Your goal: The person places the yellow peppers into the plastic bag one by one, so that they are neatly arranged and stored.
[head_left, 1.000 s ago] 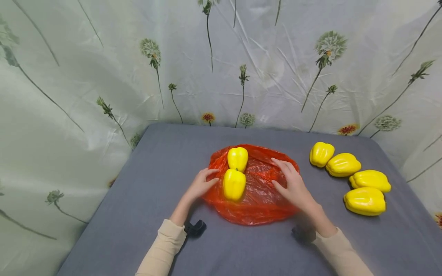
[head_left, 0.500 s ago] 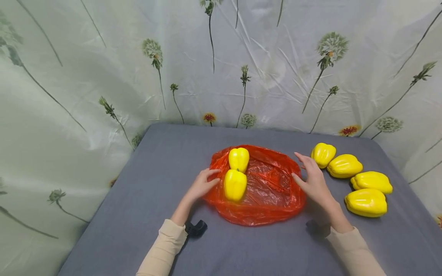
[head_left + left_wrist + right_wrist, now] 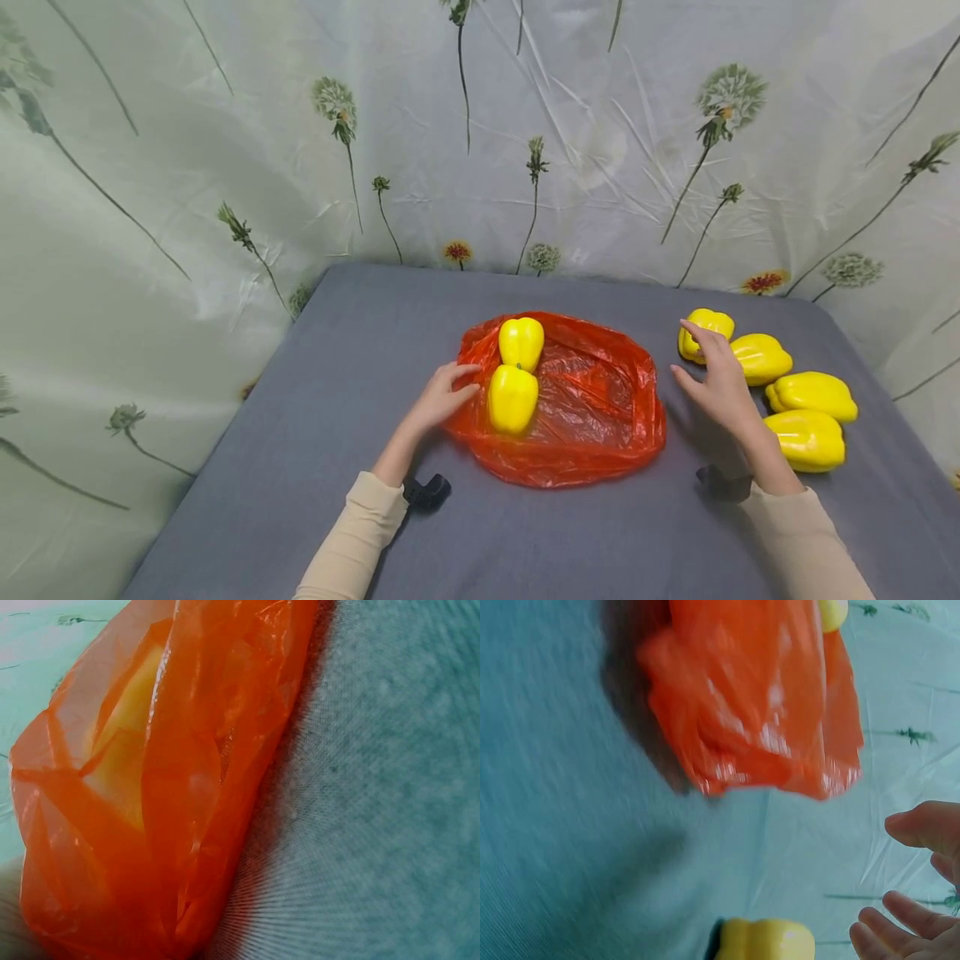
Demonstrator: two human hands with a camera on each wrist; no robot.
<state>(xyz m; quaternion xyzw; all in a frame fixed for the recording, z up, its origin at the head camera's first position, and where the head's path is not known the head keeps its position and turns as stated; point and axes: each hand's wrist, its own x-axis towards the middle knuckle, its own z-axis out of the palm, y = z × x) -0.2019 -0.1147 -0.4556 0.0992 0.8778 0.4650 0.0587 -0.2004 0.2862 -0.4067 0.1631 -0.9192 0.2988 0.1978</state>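
Note:
A red plastic bag [image 3: 592, 408] lies spread wide, its mouth facing up. Two yellow bell peppers rest inside at its left: one nearer [image 3: 513, 402], one farther [image 3: 521, 343]. My left hand [image 3: 438, 400] is at the bag's left rim, fingers reaching over it with thumb and fingers apart. In the left wrist view the thin bag wall [image 3: 202, 772] covers most of a yellow shape. My right hand [image 3: 720, 387] is over the table right of the bag, thumb and fingers spread and holding nothing. Its fingertips overlap the leftmost loose bell pepper [image 3: 708, 323] in the head view.
More yellow bell peppers lie at the right: one behind my right hand [image 3: 763, 360], one further right [image 3: 813, 396], and one nearer [image 3: 808, 442] partly hidden by my wrist. A grey cloth [image 3: 360, 333] covers the table. A flower-print curtain [image 3: 420, 125] hangs behind.
My right hand has moved right, from over the bag past its right rim to the loose peppers. The bag's right side has spread outward a little. My left hand stays at the left rim.

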